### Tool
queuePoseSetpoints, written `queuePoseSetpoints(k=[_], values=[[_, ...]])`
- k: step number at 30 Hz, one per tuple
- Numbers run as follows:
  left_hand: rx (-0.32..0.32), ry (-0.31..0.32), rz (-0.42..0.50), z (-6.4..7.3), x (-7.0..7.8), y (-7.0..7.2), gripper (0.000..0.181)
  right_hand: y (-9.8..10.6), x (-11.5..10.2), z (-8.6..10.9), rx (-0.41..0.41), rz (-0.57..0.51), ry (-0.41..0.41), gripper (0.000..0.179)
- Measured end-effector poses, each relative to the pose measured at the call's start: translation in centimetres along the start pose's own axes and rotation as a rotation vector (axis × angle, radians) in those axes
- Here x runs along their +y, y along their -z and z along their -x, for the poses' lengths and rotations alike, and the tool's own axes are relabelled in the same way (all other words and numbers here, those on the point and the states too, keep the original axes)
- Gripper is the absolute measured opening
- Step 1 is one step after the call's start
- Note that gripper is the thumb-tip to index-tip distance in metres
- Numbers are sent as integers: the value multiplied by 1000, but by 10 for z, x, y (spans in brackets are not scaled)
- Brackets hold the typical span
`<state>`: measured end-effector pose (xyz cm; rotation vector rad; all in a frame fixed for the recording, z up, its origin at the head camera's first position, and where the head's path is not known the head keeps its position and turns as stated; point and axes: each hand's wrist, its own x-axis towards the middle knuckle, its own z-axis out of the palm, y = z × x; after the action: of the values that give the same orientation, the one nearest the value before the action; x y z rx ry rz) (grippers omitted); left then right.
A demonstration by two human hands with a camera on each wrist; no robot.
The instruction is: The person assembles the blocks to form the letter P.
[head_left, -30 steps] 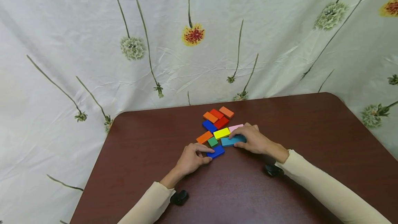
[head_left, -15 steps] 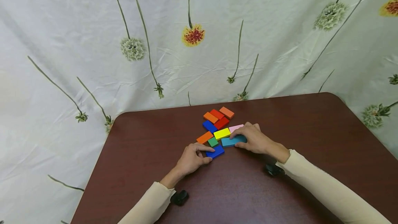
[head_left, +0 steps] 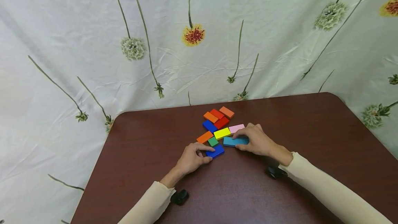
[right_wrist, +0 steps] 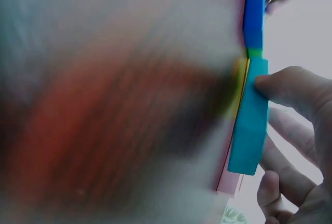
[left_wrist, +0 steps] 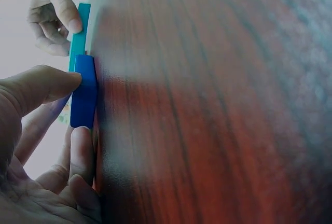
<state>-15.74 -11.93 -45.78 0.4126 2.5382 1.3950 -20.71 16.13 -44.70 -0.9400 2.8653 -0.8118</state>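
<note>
My left hand (head_left: 190, 158) pinches a dark blue rectangular block (head_left: 217, 151) between thumb and fingers, the block lying flat on the table. In the left wrist view, the thumb presses the near face of that blue block (left_wrist: 83, 92). My right hand (head_left: 258, 141) grips a longer light blue block (head_left: 230, 142) by its right part, thumb in front and fingers behind. The right wrist view shows the thumb on this light blue block (right_wrist: 250, 120). Just behind the held blocks lie a green block (head_left: 212, 141), a yellow block (head_left: 222, 133) and a pink block (head_left: 237, 128).
An orange block (head_left: 205, 137) lies left of the yellow one. Farther back, another blue block (head_left: 209, 126), a red block (head_left: 221, 123) and several orange and red blocks lie together. The dark wooden table (head_left: 311, 130) ends at a flowered white cloth (head_left: 280, 37).
My right hand has shifted slightly to the right with the light blue block, widening its gap from the green block and showing more of the pink one. The left hand stays in place.
</note>
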Motion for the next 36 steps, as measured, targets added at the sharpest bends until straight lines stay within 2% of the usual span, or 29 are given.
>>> queuePoseSetpoints(k=[7, 17, 26, 32, 36], values=[[-8, -5, -5, 0, -1, 1, 26, -4, -14, 20, 71, -63, -45, 26], [-15, -2, -10, 0, 0, 2, 26, -15, -44, 48, 77, -97, -33, 26], [-6, -19, -8, 1, -2, 1, 25, -30, -61, 51, -24, -56, -12, 39], [-12, -32, -5, 0, -3, 1, 26, -40, -68, 49, -46, -31, 5, 54], [-13, -36, -5, 0, -2, 2, 25, -42, -72, 47, -52, -27, 27, 54]])
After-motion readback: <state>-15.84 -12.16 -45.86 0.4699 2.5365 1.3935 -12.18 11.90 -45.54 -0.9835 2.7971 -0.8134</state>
